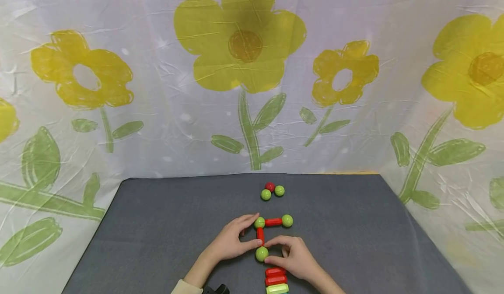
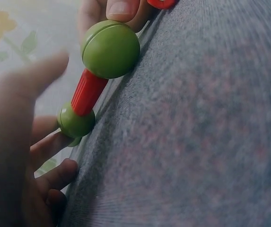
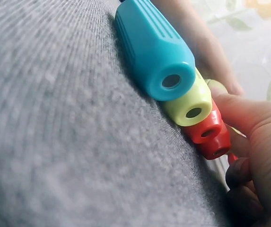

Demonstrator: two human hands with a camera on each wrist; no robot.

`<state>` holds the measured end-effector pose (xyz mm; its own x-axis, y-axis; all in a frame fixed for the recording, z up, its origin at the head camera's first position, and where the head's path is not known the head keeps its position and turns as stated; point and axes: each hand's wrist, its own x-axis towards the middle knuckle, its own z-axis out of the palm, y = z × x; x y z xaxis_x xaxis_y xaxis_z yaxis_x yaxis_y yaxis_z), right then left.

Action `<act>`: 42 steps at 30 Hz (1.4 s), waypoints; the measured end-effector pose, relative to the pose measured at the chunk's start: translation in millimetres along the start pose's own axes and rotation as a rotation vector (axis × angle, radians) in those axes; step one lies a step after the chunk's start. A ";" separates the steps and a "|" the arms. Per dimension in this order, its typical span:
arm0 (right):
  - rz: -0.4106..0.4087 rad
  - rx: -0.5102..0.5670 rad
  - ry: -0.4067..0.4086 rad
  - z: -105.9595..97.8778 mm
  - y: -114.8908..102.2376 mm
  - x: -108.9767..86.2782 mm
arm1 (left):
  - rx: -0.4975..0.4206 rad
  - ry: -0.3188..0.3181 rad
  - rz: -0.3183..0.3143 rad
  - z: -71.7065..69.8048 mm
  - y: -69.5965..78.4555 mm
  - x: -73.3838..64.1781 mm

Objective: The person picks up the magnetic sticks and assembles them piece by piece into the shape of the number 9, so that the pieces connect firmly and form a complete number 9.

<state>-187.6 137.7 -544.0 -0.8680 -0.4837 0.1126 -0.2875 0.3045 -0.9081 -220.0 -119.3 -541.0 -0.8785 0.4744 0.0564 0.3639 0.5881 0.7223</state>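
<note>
On the dark cloth lies a joined shape of green balls and red rods. A near green ball (image 1: 261,254) connects through a red rod (image 2: 89,92) to a corner green ball (image 1: 259,222). From that corner a second red rod (image 1: 273,222) runs right to another green ball (image 1: 287,220). My right hand (image 1: 293,257) pinches the near ball between thumb and fingers. At the left of the shape is my left hand (image 1: 232,238), its fingertips touching the corner ball. Its thumb extends beside the upright rod, apart from it in the left wrist view.
Close below the right hand lie loose rods in a row: red rods (image 1: 275,281), a yellow-green rod (image 1: 277,288) and a blue rod (image 3: 156,52). Farther back sit a red ball (image 1: 269,187) and two green balls (image 1: 266,194). A flowered curtain (image 1: 157,123) borders the table.
</note>
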 end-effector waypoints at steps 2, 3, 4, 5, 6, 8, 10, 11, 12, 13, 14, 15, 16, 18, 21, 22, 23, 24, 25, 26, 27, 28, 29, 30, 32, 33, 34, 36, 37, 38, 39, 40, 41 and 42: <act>0.004 -0.006 0.000 -0.4 -0.2 -0.3 | 0.000 -0.022 -0.006 -0.3 -0.7 -0.2; 0.004 -0.008 0.000 -0.6 -0.5 -0.4 | 0.004 -0.033 -0.007 -0.4 -1.1 -0.3; 0.003 -0.010 0.001 -0.7 -0.6 -0.5 | 0.009 -0.044 -0.009 -0.7 -1.3 -0.5; 0.003 -0.012 0.001 -0.6 -0.9 -0.5 | 0.010 -0.053 -0.006 -0.9 -1.7 -0.7; 0.005 -0.013 0.000 -0.6 -1.4 -0.5 | 0.010 -0.061 -0.005 -1.1 -1.9 -0.8; 0.008 -0.014 0.000 -0.4 -2.3 -0.6 | 0.006 -0.071 -0.003 -1.5 -2.3 -1.2; 0.011 -0.022 0.001 0.1 -2.3 -0.7 | 0.002 -0.074 0.000 -1.6 -2.4 -1.8; 0.010 -0.027 0.003 0.4 -2.2 -0.8 | 0.001 -0.073 0.003 -1.5 -2.7 -2.1; 0.013 -0.033 0.004 0.7 -2.1 -0.8 | -0.001 -0.073 0.003 -1.5 -2.6 -2.5; 0.015 -0.040 0.005 1.2 -1.8 -0.9 | -0.002 -0.073 0.006 -1.4 -2.7 -2.8; 0.018 -0.047 0.007 1.6 -1.6 -0.9 | -0.002 -0.071 0.011 -1.2 -2.9 -3.1; 0.020 -0.054 0.008 2.1 -1.1 -0.8 | -0.003 -0.069 0.016 -1.2 -2.7 -3.4; 0.021 -0.058 0.008 2.5 -0.7 -0.9 | -0.005 -0.068 0.019 -1.2 -2.6 -3.6; 0.026 -0.063 0.008 3.3 -0.5 -1.1 | -0.008 -0.066 0.024 -1.2 -2.5 -4.3; 0.029 -0.067 0.006 3.4 -0.2 -1.1 | -0.010 -0.065 0.027 -1.0 -2.8 -4.7; 0.030 -0.069 0.007 3.1 -0.3 -1.0 | -0.011 -0.066 0.027 -1.1 -2.8 -4.8; 0.031 -0.074 0.010 2.8 -0.5 -1.0 | -0.009 -0.066 0.028 -1.1 -2.9 -4.7; 0.031 -0.078 0.012 2.0 -0.8 -0.8 | -0.008 -0.066 0.028 -1.1 -2.9 -4.6; 0.028 -0.080 0.013 1.1 -1.0 -0.6 | -0.008 -0.066 0.027 -1.1 -3.0 -4.5; 0.024 -0.080 0.015 -0.1 -1.2 -0.4 | -0.007 -0.065 0.026 -1.0 -3.0 -4.4; 0.018 -0.082 0.017 -1.5 -1.5 -0.2 | -0.006 -0.064 0.025 -0.9 -3.2 -4.3; 0.012 -0.083 0.020 -3.4 -2.2 -0.2 | -0.005 -0.064 0.024 -1.0 -3.0 -4.1; 0.006 -0.083 0.022 -5.5 -2.9 -0.3 | -0.003 -0.063 0.023 -1.0 -3.1 -3.9; 0.002 -0.080 0.023 -8.0 -3.6 -0.4 | -0.004 -0.063 0.021 -1.0 -3.0 -4.0; 0.002 -0.080 0.028 -12.9 -4.8 -1.5 | -0.008 -0.065 0.018 -1.1 -2.9 -4.2; 0.006 -0.082 0.032 -15.5 -5.4 -2.5 | -0.011 -0.066 0.016 -1.3 -3.0 -4.4; 0.013 -0.084 0.035 -18.0 -5.8 -3.7 | -0.014 -0.068 0.014 -1.5 -2.9 -4.7; 0.030 -0.085 0.041 -22.3 -5.7 -6.6 | -0.023 -0.072 0.011 -2.2 -2.8 -5.2; 0.038 -0.088 0.041 -24.3 -5.2 -8.4 | -0.025 -0.073 0.009 -2.2 -3.1 -5.1; 0.045 -0.087 0.038 -26.1 -4.4 -10.3 | -0.027 -0.074 0.006 -2.2 -3.3 -5.2; 0.054 -0.086 0.031 -27.6 -3.4 -12.4 | -0.026 -0.075 0.004 -2.2 -3.6 -5.2; 0.062 -0.081 0.021 -29.0 -2.1 -14.5 | -0.026 -0.075 0.004 -2.1 -3.8 -5.1; 0.068 -0.074 0.008 -30.3 -0.7 -16.7 | -0.027 -0.075 0.004 -2.1 -3.9 -5.0; 0.074 -0.068 -0.006 -31.4 0.8 -18.7 | -0.027 -0.074 0.005 -2.0 -4.1 -4.8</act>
<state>-184.3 172.7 -534.1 -0.8857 -0.4623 0.0435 -0.2493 0.3945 -0.8844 -217.9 -125.3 -542.9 -0.8510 0.5251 0.0092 0.3586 0.5682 0.7406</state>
